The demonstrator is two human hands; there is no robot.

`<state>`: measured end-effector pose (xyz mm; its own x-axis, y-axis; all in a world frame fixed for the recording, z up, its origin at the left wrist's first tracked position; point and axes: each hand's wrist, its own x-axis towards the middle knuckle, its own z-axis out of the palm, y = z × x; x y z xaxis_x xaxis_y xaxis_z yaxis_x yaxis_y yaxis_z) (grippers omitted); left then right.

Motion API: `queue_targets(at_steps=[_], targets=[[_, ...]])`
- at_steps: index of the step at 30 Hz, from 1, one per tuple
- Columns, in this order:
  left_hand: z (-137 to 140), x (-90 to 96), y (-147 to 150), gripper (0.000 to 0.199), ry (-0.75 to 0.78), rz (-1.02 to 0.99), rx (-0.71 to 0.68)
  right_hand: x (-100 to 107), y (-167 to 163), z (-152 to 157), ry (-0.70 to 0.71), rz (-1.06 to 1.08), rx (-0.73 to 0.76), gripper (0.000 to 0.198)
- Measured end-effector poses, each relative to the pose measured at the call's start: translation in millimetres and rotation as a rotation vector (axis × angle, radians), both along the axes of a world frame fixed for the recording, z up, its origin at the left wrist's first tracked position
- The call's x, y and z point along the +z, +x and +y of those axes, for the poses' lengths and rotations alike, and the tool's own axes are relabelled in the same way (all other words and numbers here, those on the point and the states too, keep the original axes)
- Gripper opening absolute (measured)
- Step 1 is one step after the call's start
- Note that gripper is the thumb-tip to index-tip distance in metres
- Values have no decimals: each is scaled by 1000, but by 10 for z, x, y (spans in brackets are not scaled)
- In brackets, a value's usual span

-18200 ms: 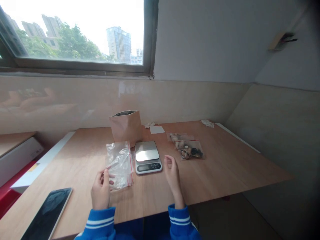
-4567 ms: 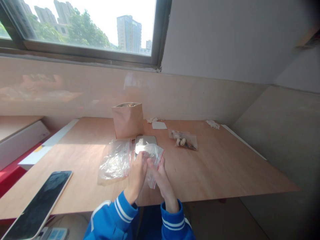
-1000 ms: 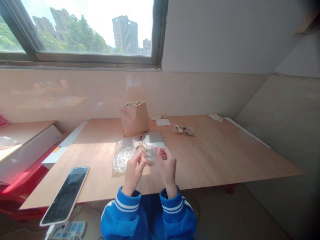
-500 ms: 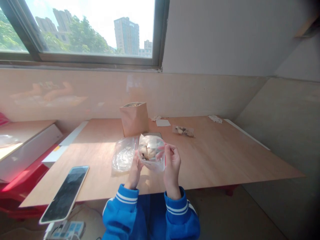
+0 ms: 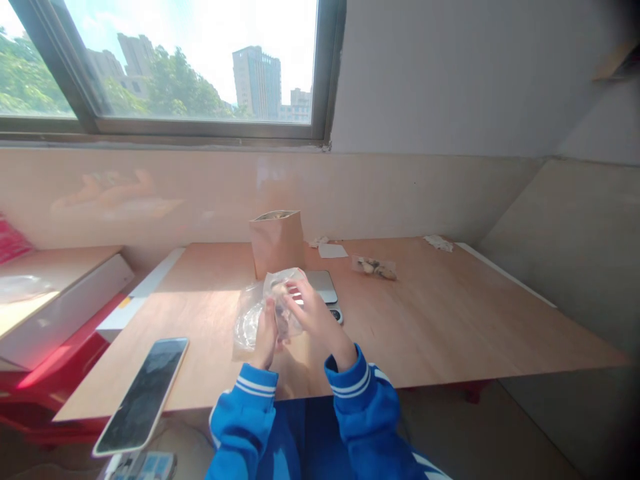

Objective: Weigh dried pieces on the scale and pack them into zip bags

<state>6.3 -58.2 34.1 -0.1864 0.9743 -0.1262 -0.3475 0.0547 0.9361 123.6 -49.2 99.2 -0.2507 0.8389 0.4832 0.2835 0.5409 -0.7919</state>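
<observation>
Between my two hands is a clear zip bag (image 5: 287, 325) with pale pieces inside that look like dried mushrooms. My left hand (image 5: 266, 337) grips the bag's left side, thumb up. My right hand (image 5: 317, 319) is closed on the bag's upper right, its fingers bent over the top; part of the contents is hidden behind them. Beside my left hand, a flat stack of clear plastic bags (image 5: 244, 327) lies on the table. A kitchen scale (image 5: 326, 287) sits just behind my right hand, partly covered by it.
A brown paper bag (image 5: 277, 245) stands open at the back. To the right lies another filled clear bag (image 5: 375, 268). White paper (image 5: 333, 251) and crumpled tissue (image 5: 439, 243) rest near the wall. A phone (image 5: 145, 393) overhangs the table's front left edge.
My right hand has moved left, from the zip bag's right edge to over its top. The bag looks narrower and more bunched. More of the scale shows now.
</observation>
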Motion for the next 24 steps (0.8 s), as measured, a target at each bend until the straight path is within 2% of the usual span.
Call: queue_targets(at_steps=[4,7,10,13,17,21,24], targets=[[203,-89,-134,53,142,66,59,-55,-166,358,35,-151,138,19],[307,-216,-212,58,175,135,40,-176,-274,482,5,-163,138,22],[346,-331,-237,57,209,120,93,-328,-348,531,-24,-176,120,14],[348,-381,-223,49,173,142,157,-458,-389,552,-53,-150,78,11],[337,-399,-208,45,148,161,158,-564,-413,526,-97,-78,-5,15],[319,-417,-215,46,108,123,170,-600,-419,443,-144,3,-22,15],[299,-397,-211,48,38,22,241,-597,-414,395,-180,82,-23,27]])
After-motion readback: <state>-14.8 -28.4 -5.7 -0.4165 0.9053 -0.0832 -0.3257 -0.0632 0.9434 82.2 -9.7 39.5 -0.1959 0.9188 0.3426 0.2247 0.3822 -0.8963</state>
